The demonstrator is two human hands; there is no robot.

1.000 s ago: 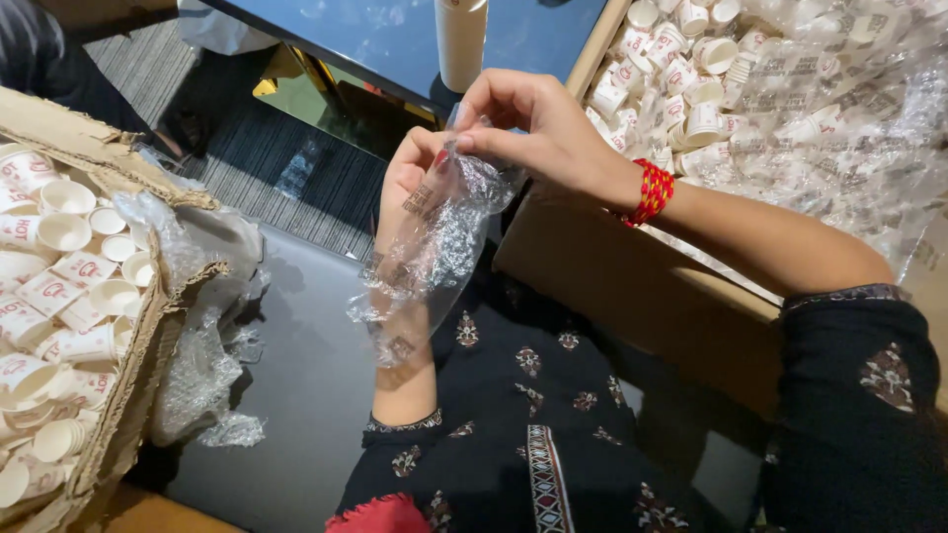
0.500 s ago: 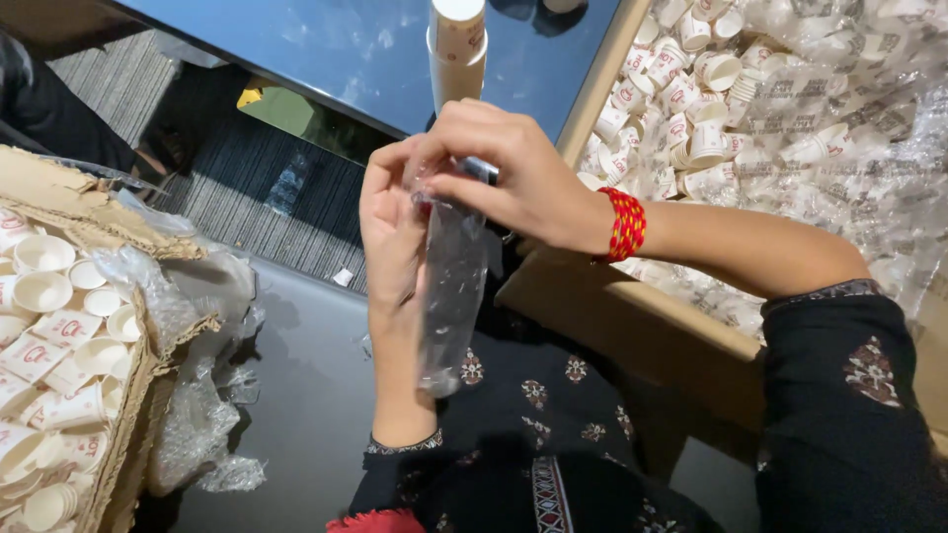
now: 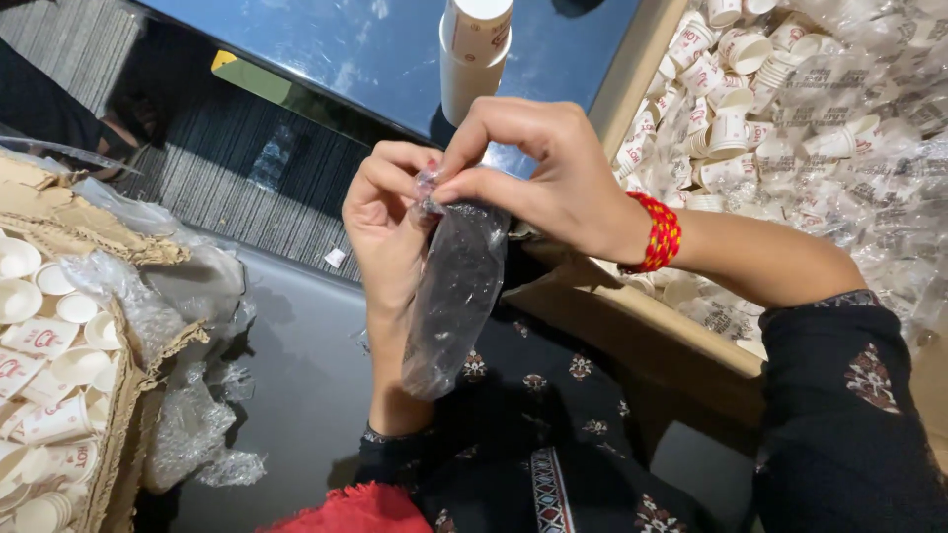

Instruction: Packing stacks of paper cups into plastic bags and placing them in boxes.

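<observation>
Clear plastic sleeve (image 3: pixel 456 296) pinched at top between left hand (image 3: pixel 390 232) and right hand (image 3: pixel 538 173).

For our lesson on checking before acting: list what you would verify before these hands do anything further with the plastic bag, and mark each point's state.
1. Both hands on the bag's top: ok, left hand and right hand pinch the plastic bag.
2. Bag hangs free: ok.
3. Bag's contents: cannot tell.
4. Stack of cups upright on the table: ok.
5. Top sealed: cannot tell.
</observation>
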